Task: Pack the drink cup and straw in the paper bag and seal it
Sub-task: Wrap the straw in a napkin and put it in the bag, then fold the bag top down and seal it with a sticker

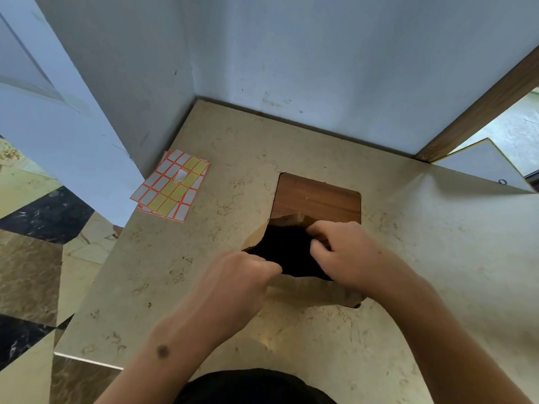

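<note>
From the head view I see a beige marble-patterned tabletop (408, 258) set in a white-walled corner. The paper bag (306, 295) stands at its centre, mouth dark and open. My left hand (233, 284) pinches the bag's near-left rim and my right hand (347, 258) pinches the right rim, probably to spread or fold it. Cup and straw I cannot see. Label sheets (172, 185) lie far left of the bag.

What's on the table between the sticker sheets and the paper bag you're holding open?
Nothing: in the head view, only bare table runs from the sticker sheets to the paper bag, gripped by the left hand and right hand.
</note>
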